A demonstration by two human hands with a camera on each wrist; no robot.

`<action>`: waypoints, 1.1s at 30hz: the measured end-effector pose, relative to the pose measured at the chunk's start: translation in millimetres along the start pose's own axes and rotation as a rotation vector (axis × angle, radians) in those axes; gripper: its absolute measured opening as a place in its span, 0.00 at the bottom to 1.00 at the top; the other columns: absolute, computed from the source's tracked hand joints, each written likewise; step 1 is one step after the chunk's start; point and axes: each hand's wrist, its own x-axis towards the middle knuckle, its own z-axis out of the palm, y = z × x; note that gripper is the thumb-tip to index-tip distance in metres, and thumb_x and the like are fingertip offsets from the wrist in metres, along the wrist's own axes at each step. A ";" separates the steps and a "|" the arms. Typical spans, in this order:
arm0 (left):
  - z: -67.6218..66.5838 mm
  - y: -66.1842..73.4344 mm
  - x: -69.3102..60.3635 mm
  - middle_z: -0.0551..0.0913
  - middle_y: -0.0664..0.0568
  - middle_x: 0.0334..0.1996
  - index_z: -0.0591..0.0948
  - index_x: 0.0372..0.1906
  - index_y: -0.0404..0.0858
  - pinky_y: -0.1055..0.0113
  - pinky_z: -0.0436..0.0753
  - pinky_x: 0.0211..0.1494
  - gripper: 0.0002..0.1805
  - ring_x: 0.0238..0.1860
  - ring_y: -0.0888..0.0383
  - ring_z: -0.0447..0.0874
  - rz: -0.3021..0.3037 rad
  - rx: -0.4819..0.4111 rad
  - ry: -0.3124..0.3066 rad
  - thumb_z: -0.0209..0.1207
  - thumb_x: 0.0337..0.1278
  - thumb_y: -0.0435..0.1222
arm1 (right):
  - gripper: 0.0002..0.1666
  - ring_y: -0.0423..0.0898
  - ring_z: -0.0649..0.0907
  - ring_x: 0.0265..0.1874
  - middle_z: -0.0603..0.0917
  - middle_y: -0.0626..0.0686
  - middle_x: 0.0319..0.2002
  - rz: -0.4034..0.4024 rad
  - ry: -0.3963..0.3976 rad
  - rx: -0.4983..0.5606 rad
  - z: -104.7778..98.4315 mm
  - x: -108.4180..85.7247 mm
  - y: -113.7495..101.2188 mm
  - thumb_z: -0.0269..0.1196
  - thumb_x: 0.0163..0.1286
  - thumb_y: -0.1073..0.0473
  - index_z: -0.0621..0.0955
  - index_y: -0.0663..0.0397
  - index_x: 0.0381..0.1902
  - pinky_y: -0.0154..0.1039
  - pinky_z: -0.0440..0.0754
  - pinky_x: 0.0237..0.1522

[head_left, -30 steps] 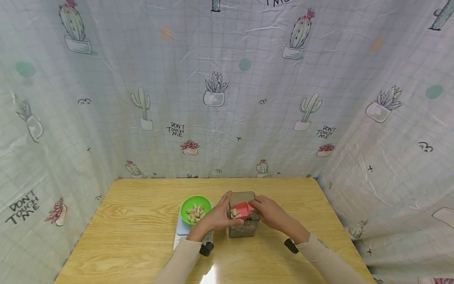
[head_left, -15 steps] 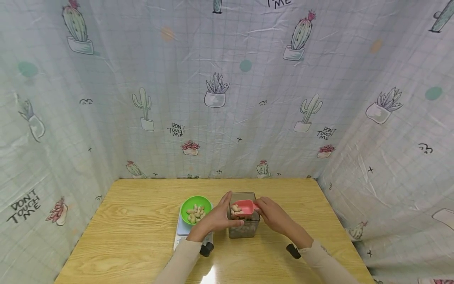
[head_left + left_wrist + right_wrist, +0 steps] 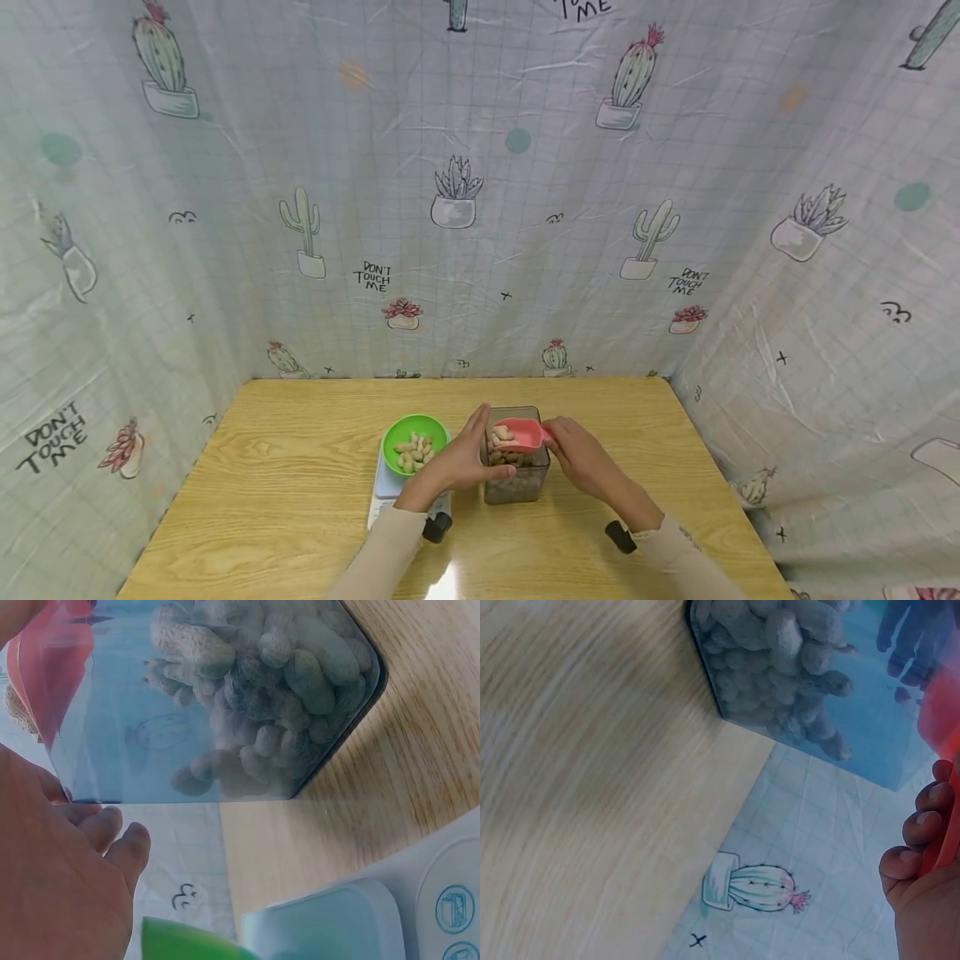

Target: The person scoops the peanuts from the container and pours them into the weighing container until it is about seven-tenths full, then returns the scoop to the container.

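A clear square container [image 3: 514, 492] holds many unshelled peanuts [image 3: 300, 690]. My left hand [image 3: 462, 457] grips its upper left side, thumb across the near side and fingers along the far left. In my right hand [image 3: 583, 460] is the handle of a red scoop [image 3: 527, 435], fingers curled round it in the right wrist view. The scoop is at the container's opening, with a few peanuts [image 3: 502, 434] at its left end. To the left, a green bowl [image 3: 392, 434] with several peanuts rests on a white scale [image 3: 384, 493], partly hidden by my left hand.
The wooden table [image 3: 285, 467] extends to both sides of the container and scale. A patterned curtain [image 3: 495, 333] hangs behind the table and along both sides. Black wrist straps with cameras show at both sleeves.
The right hand has shifted slightly to the right and the scoop has risen and levelled, so more of the peanuts beneath it show. The left hand remains on the container.
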 end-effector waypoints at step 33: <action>-66.3 -3.9 -50.6 0.38 0.57 0.81 0.39 0.79 0.59 0.38 0.71 0.65 0.54 0.76 0.40 0.55 0.030 0.105 0.272 0.58 0.58 0.64 | 0.10 0.48 0.82 0.43 0.84 0.51 0.41 -0.143 0.122 -0.073 -47.6 53.2 -13.2 0.57 0.74 0.59 0.78 0.53 0.50 0.47 0.81 0.46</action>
